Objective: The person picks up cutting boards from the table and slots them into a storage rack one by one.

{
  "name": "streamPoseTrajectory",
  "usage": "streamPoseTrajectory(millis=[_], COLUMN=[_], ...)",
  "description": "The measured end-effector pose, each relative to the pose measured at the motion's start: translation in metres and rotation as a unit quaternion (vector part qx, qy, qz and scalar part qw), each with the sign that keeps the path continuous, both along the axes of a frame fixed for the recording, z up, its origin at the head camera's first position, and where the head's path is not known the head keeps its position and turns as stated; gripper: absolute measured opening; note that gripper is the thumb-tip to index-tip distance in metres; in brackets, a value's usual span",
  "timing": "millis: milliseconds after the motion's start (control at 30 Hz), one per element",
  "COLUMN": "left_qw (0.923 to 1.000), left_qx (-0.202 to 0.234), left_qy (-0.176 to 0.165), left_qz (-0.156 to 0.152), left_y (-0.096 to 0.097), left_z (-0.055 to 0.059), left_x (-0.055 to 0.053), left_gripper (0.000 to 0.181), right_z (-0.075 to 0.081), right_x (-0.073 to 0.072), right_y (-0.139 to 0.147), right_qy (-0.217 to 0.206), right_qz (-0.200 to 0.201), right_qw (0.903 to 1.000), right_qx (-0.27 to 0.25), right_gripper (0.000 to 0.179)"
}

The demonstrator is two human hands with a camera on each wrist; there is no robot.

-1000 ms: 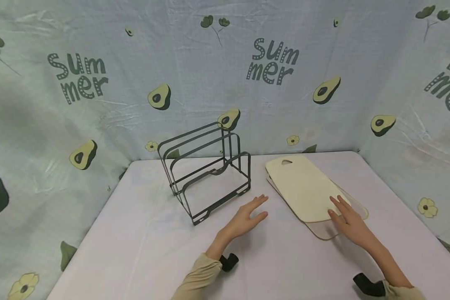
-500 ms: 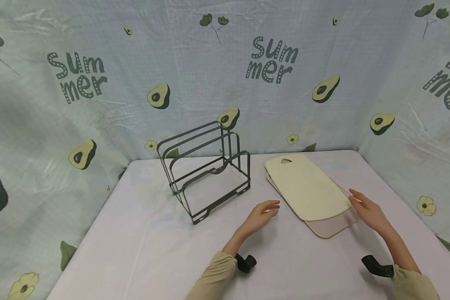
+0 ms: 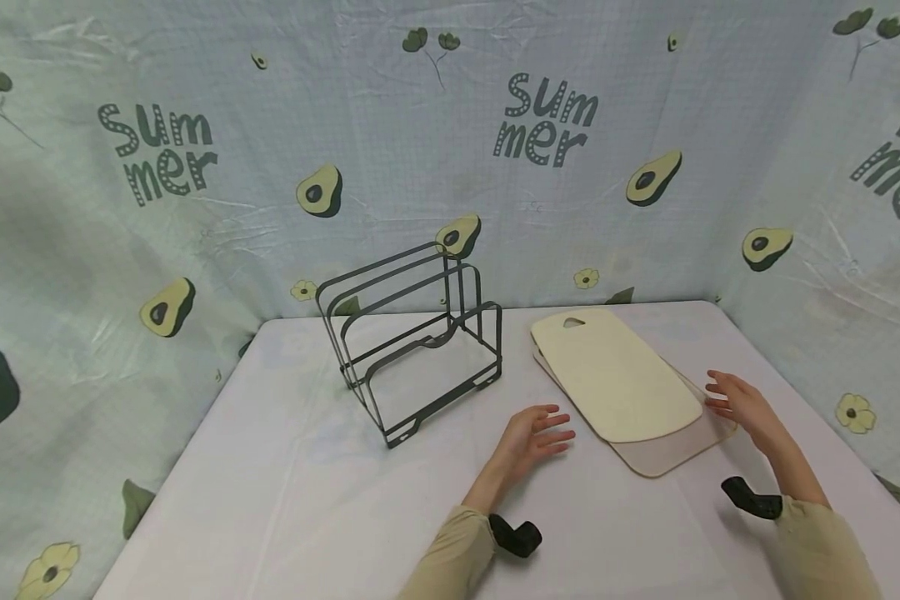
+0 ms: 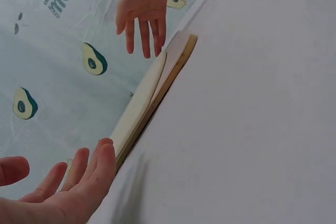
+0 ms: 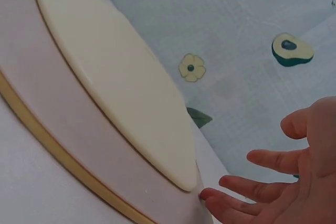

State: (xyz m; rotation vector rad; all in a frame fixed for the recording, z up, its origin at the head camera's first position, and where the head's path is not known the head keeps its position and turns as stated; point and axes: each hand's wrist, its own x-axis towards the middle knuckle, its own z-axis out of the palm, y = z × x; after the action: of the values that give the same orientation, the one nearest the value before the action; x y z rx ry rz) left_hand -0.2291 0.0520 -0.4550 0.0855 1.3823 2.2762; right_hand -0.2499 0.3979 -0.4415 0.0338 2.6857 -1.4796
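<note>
Two cutting boards lie stacked on the right of the table. The upper cream cutting board point(image 3: 615, 375) has a small handle cutout at its far left corner. Beneath it, a larger pale pink cutting board point(image 3: 667, 454) with a tan edge juts out at the near and right sides. My left hand point(image 3: 531, 442) is held left of the boards, fingers relaxed and holding nothing. At the boards' right edge hovers my right hand point(image 3: 742, 404), its fingers spread and bare; in the right wrist view its fingertips point(image 5: 210, 195) come close to the pink board's corner.
A black wire rack point(image 3: 420, 350) with several upright hoops stands left of the boards, toward the back. The white table point(image 3: 270, 500) meets a hanging cloth point(image 3: 390, 150) printed with avocados and flowers behind and at both sides.
My right hand has moved from over the near end of the boards to their right side. My left hand has shifted right, toward the boards. Boards and rack stay put.
</note>
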Motion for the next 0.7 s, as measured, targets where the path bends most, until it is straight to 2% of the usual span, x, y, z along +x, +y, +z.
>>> streamPoseTrajectory(millis=[167,367,500,633,700], left_qw=[0.9982,0.9927,0.9869,0.9814,0.9806], left_qx=[0.042,0.093,0.12,0.143,0.15], left_qy=[-0.043,-0.077,-0.107,-0.128,-0.127], left_qz=[-0.001,0.006,0.007,-0.001,-0.009], left_y=[0.007,0.015,0.021,0.026,0.029], left_z=[-0.005,-0.009,-0.012,-0.015,-0.016], left_x=[0.001,-0.002,-0.005,-0.006,-0.005], left_gripper=[0.051,0.051,0.051,0.053,0.055], right_z=[0.005,0.009,0.008,0.008,0.007], right_x=[-0.005,-0.012,-0.016,-0.018,-0.019], right_y=[0.002,0.006,0.009,0.01,0.01], right_qy=[-0.039,-0.083,-0.092,-0.084,-0.082], right_qz=[0.02,0.006,0.01,0.03,0.039], right_qw=[0.9973,0.9862,0.9784,0.9759,0.9758], right_qx=[-0.058,-0.143,-0.185,-0.199,-0.199], right_gripper=[0.069,0.076,0.084,0.083,0.082])
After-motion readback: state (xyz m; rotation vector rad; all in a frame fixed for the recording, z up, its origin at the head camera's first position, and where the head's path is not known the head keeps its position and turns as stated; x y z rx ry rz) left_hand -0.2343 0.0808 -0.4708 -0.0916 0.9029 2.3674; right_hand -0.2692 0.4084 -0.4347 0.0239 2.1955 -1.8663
